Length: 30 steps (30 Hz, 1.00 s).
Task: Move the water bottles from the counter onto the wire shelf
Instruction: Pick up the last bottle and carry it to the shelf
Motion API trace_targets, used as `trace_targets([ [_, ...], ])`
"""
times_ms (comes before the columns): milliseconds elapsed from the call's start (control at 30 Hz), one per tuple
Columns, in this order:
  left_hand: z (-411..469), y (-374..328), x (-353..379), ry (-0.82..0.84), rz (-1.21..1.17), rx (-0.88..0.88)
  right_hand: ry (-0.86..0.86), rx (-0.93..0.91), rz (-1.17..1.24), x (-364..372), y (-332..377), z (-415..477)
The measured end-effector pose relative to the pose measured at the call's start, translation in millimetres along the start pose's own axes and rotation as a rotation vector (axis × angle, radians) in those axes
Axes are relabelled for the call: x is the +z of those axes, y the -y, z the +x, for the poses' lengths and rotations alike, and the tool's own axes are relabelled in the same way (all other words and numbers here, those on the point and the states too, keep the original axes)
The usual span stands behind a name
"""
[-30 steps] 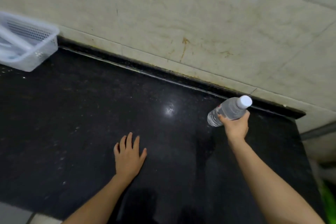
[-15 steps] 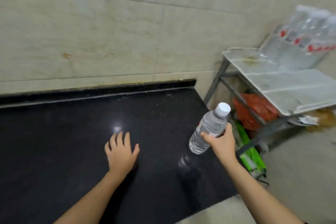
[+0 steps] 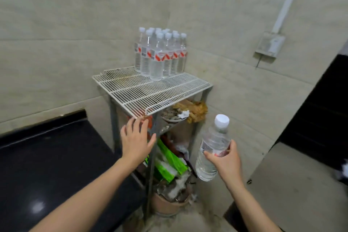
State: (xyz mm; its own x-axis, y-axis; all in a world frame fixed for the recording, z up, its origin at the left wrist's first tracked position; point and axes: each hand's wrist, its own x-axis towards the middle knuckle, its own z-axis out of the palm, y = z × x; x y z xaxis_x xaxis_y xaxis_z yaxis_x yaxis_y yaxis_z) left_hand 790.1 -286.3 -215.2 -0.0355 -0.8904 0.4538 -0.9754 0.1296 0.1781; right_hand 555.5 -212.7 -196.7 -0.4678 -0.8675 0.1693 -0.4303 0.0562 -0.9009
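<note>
The right hand (image 3: pixel 228 164) has its grip clamped on the water bottle (image 3: pixel 212 152), near and right of the wire shelf (image 3: pixel 150 90); the empty left hand (image 3: pixel 136 140), fingers apart, should steady the shelf while the bottle goes upright beside the far bottle group (image 3: pixel 161 54).

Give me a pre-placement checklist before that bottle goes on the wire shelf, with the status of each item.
1. Grip on the water bottle: right hand wraps its lower half, cap up. Ok.
2. Cap closed: white cap sits on top, but its seal is unclear. Cannot tell.
3. Free space on the wire shelf: front and left areas are bare wire. Ok.
4. Standing bottles: grouped upright at the back, away from the front landing spot. Ok.
5. Left hand: open, at the shelf's front corner, near the path in. Not ok.
6. Shelf steadiness: frame legs visible, firmness unknown. Cannot tell.
</note>
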Motion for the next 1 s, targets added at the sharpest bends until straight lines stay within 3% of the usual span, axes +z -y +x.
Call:
trace_targets([
  [200, 83.8, -56.8, 21.3, -0.044, 0.04, 0.073, -0.033, -0.029, 0.023, -10.9, -5.8, 63.9],
  [400, 152.6, -85.4, 56.3, -0.136, -0.017, -0.049, 0.049, -0.181, 0.06, 8.5, 32.1, 155.3],
  [600, 163.4, -81.0, 101.0, -0.117, 0.255, -0.082, 0.071, -0.306, 0.176, 19.8, 71.3, 244.1],
  [867, 164.3, -85.2, 101.6, -0.113, 0.308, -0.111, 0.006, -0.308, 0.344, 49.9, 94.2, 327.1],
  [1000, 164.9, -86.9, 101.4, -0.099, 0.319, -0.137, 0.046, -0.338, 0.245, 79.9, 110.7, 384.4],
])
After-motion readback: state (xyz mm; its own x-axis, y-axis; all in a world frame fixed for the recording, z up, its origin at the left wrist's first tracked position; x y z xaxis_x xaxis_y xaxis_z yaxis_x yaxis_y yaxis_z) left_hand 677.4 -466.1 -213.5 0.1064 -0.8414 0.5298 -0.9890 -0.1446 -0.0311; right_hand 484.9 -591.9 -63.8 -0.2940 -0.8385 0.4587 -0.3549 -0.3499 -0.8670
